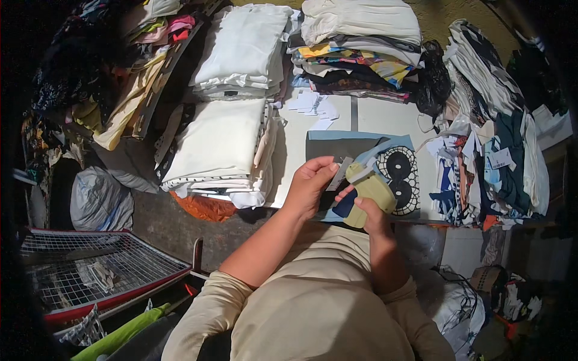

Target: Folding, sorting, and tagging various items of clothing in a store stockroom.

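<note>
My right hand [375,215] grips a pale yellow-green hand tool [371,192] that looks like a tagging gun. A white strip shows at its upper end. Between finger and thumb, my left hand [312,182] pinches a small printed tag [339,175] close beside the tool. Both hands are over a folded garment [338,143] with a dark panel, light blue edges and a black-and-white circle print. The hands and tool hide part of the garment. More white paper tags [316,106] lie loose on the white tabletop [293,149] beyond it.
Stacks of folded white cloth [216,140] stand at left, and a mixed stack [361,54] at the back. Tagged garments [501,158] crowd the right side beside a black plastic bag [432,81]. A wire-mesh rack [104,270] is low at left.
</note>
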{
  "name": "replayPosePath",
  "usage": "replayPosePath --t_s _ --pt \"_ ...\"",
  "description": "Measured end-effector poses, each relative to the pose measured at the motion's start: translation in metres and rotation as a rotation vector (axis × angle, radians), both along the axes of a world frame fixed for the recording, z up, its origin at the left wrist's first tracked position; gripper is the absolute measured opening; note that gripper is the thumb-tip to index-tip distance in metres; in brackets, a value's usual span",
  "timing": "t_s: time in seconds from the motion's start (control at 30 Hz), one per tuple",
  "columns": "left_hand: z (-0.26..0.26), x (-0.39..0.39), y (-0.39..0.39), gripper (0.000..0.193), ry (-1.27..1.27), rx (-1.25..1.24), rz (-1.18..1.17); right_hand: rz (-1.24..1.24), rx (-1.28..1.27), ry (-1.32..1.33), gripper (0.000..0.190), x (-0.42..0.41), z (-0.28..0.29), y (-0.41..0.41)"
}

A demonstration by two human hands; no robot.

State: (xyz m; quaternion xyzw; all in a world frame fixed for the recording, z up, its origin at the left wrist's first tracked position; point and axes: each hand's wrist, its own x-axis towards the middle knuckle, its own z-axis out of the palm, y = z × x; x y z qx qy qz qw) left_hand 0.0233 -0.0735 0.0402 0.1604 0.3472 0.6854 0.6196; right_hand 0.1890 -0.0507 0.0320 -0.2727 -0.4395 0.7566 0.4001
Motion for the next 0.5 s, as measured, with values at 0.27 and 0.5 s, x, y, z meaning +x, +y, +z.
replayPosePath --t_s 0.27,0.5 --pt "0.0019 -0.0006 -0.0006 0.018 -0.125 -0.101 -0.012 0.056 -0.028 -0.013 0.035 0.0046 -0.0043 -0.0036" --pt "0.0051 0.0028 -0.002 0.019 -0.118 -0.1 0.03 0.036 0.026 -0.087 0.045 0.0003 0.004 -0.0044"
